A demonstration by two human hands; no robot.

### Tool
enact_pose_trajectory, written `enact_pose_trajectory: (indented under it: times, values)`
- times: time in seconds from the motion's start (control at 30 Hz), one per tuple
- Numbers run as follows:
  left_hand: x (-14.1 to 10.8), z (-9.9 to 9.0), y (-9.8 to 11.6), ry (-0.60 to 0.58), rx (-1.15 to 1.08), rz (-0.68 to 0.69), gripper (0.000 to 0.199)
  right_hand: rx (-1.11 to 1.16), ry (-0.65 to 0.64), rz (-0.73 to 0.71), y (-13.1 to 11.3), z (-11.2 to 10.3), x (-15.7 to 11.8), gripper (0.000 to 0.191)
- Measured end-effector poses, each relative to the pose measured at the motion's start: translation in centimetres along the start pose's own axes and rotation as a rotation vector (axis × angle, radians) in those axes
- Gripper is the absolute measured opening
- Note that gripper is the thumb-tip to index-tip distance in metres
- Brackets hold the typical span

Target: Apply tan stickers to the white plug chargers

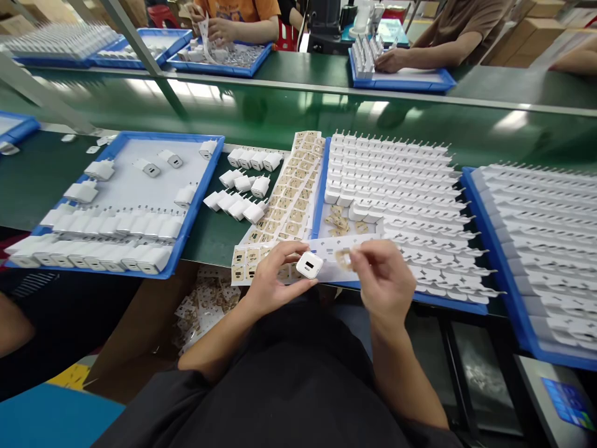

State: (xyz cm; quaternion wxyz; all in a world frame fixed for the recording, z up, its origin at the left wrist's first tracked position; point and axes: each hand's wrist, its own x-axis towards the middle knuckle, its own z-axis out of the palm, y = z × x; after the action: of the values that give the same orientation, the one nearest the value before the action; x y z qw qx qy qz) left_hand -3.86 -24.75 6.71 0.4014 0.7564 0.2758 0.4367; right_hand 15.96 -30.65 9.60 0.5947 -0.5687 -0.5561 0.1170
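Observation:
A white charger (309, 266) with dark port openings facing up is held between the thumb and fingers of my left hand (275, 277). My right hand (385, 277) pinches a small tan sticker (344, 259), slightly blurred, just right of the charger. Beneath both hands lies a pale sheet (326, 246) with small marks. Long sheets of tan stickers (296, 193) stretch away behind my left hand. Loose tan pieces (336, 219) rest in the tray behind my right hand, beside rows of white chargers (392, 180).
A blue tray (186, 239) of chargers stands at the left, with more chargers (240, 205) grouped beside it. Another full blue tray (494, 249) is at the right. Across the green conveyor (270, 112), other people handle parts over trays. Scrap sheets (205, 305) lie below the table edge.

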Motion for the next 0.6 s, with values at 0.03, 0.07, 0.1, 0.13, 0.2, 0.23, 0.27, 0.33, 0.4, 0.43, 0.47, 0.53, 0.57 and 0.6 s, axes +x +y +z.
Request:
enact_pose_trajectory:
  times: [0.03,0.07,0.1,0.13,0.2,0.23,0.27,0.33,0.4,0.43,0.47,0.53,0.57,0.6]
  values:
    - [0.1,-0.3,-0.1,0.013,0.026,0.001,0.052,-0.087,0.031,0.031,0.7,0.2,0.9,0.012]
    - [0.2,-0.7,-0.2,0.027,0.059,0.007,0.051,-0.187,0.043,0.032,1.4,0.3,1.7,0.015]
    - [0.2,-1.1,-0.3,0.044,0.096,0.016,0.05,-0.29,0.033,0.011,2.2,0.6,2.5,0.018]
    - [0.3,-1.6,-0.4,0.067,0.135,0.023,0.048,-0.383,0.008,-0.018,3.1,0.8,3.1,0.021]
    - [0.2,-2.7,-0.7,0.126,0.214,0.006,0.044,-0.531,-0.053,-0.064,4.5,1.3,3.7,0.025]
    - [0.2,-3.3,-0.8,0.16,0.253,-0.018,0.043,-0.582,-0.065,-0.079,5.2,1.4,3.7,0.026]
    - [0.1,-4.1,-1.0,0.197,0.291,-0.049,0.042,-0.621,-0.066,-0.091,5.7,1.6,3.5,0.027]
    - [-0.1,-5.8,-1.6,0.276,0.365,-0.118,0.041,-0.648,-0.051,-0.145,6.5,1.8,3.0,0.026]
    - [-0.2,-7.9,-2.2,0.37,0.426,-0.186,0.04,-0.647,-0.033,-0.225,7.1,1.8,2.5,0.022]
    - [-0.1,-9.2,-2.6,0.421,0.451,-0.228,0.039,-0.642,-0.024,-0.263,7.2,1.8,2.4,0.02]
    - [0.0,-10.7,-3.0,0.474,0.477,-0.28,0.039,-0.636,-0.017,-0.295,7.4,1.8,2.4,0.018]
    - [0.4,-13.9,-4.0,0.57,0.547,-0.388,0.041,-0.62,-0.012,-0.332,7.5,1.8,2.5,0.016]
    - [0.7,-15.7,-4.5,0.608,0.599,-0.438,0.043,-0.613,-0.016,-0.339,7.5,1.8,2.5,0.016]
    - [1.2,-17.5,-5.1,0.633,0.664,-0.478,0.045,-0.608,-0.02,-0.344,7.5,1.9,2.6,0.015]
